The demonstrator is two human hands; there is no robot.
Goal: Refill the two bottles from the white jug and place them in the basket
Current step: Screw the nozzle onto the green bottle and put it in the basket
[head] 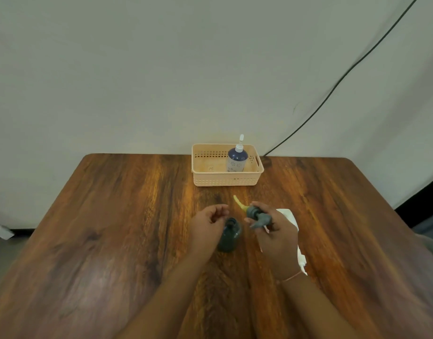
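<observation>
Two bare forearms reach in from the near edge of the tabletop (112,216), a dark wood-grain surface with glare along its middle. The left hand (207,222) sits just left of the dark bottle (229,237), fingers loosely curled with nothing gripped in them; whether the palm touches the bottle's side cannot be told. The bottle stands upright near the middle of the tabletop, its long axis vertical and its open neck pointing up (no cap on it).

Just right of the bottle, the right hand (276,237) is closed around a grey pump head (258,216), held above the tabletop. The pump's yellowish dip tube (238,203) sticks out toward the far edge and slightly left, tilted, so the pump's long axis runs roughly near-right to far-left. A thin pink band (292,277) circles the right wrist. Behind and below this hand, the white jug (292,217) shows only in part, most of it hidden by the hand and wrist.

At the far edge, right of centre, a peach slotted basket (205,165) rests on the tabletop. In its right half a blue bottle (237,159) stands upright, its white nozzle pointing up.

Beyond the table is a plain pale wall (137,69); a black cable (345,77) runs diagonally down it toward the far right part of the table.
</observation>
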